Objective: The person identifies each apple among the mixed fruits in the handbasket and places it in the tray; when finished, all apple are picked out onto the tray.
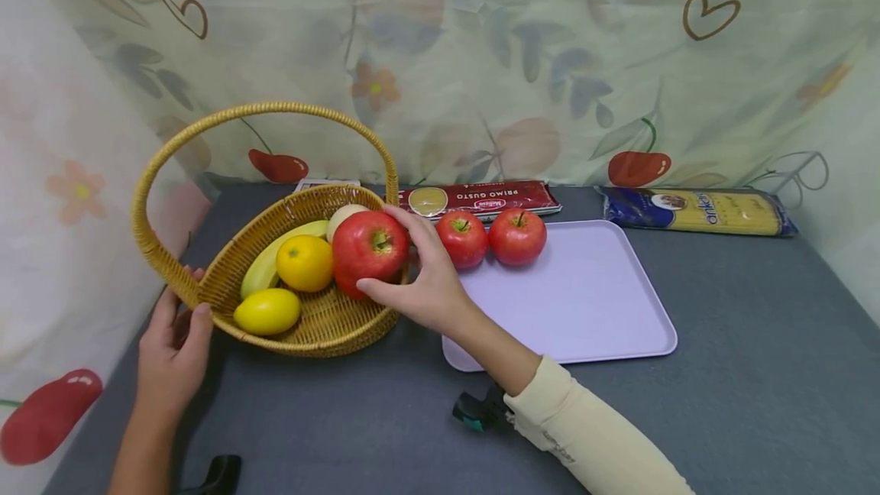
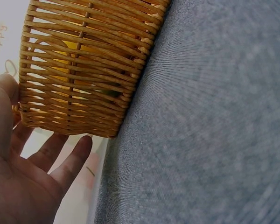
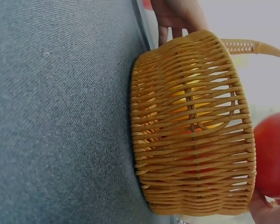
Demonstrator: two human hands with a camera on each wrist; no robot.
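left hand [image 1: 172,346]: grips basket [image 1: 354,338] | right hand [image 1: 429,281]: grips apple [image 1: 360,250] above it

"What lies at the far edge of the grey table [image 1: 756,373]?"
"A red Primo Gusto packet [image 1: 505,195] near the middle, a blue-and-yellow packet [image 1: 697,211] well to its right."
"And beyond them?"
"A floral backdrop [image 1: 467,98], printed with brown hearts [image 1: 687,17]."

Bare left hand [image 1: 172,350] and right hand [image 1: 426,281], cream sleeve [image 1: 598,426] on the right arm.
Sleeve cuff [image 1: 539,396] plain cream, small greyish marking [image 1: 558,446] nearby, unreadable; black device [image 1: 474,411] with green patch [image 1: 473,424] by right wrist, rounded black piece [image 1: 221,472] by left forearm [image 1: 142,445].
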